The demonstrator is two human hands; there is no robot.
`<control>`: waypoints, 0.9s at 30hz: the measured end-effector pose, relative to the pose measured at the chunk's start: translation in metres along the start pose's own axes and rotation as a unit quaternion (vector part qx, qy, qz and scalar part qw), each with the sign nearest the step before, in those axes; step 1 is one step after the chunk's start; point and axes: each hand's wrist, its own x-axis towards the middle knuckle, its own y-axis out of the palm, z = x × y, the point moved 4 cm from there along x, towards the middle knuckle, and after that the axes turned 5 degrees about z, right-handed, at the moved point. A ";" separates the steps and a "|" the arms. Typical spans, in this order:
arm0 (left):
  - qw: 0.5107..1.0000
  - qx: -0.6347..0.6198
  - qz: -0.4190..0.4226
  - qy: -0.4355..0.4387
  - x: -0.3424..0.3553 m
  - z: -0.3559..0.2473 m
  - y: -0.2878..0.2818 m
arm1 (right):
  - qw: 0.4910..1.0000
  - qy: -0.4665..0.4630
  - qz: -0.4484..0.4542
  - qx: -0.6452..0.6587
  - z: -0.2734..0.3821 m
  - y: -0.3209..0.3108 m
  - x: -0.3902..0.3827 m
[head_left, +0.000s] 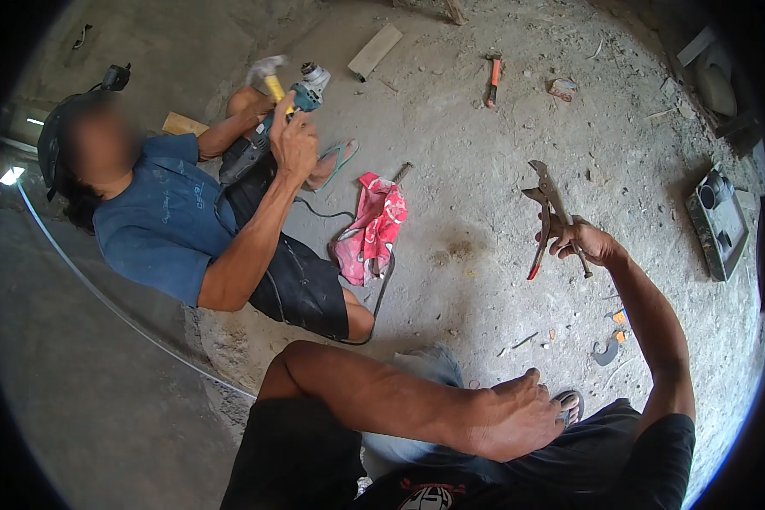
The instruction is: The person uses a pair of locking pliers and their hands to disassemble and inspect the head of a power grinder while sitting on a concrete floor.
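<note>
My right hand is closed around the handles of a pair of tin snips, held above the dusty floor. The jaws stand apart and point away from me. One handle has a red grip; the other looks bare. In front of my body, my left hand is turned back upward with its fingers curled under. The palm is hidden, so whatever it may grip does not show. Small orange scraps and a curved dark metal piece lie on the ground below my right forearm.
At left sits a co-worker with a yellow-handled hammer raised and a teal angle grinder alongside. A pink cloth and cord lie between us. Farther off are an orange-handled hammer, a board and a tray.
</note>
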 end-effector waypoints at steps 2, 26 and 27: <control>1.000 -0.005 0.005 -0.004 0.001 0.001 -0.001 | 1.000 0.007 -0.009 0.001 0.000 -0.001 0.000; 0.999 -0.031 0.031 0.013 0.001 -0.001 0.002 | 1.000 -0.011 -0.009 -0.003 0.003 0.003 0.001; 0.999 -0.031 0.031 0.013 0.001 -0.001 0.002 | 1.000 -0.011 -0.009 -0.003 0.004 0.004 0.000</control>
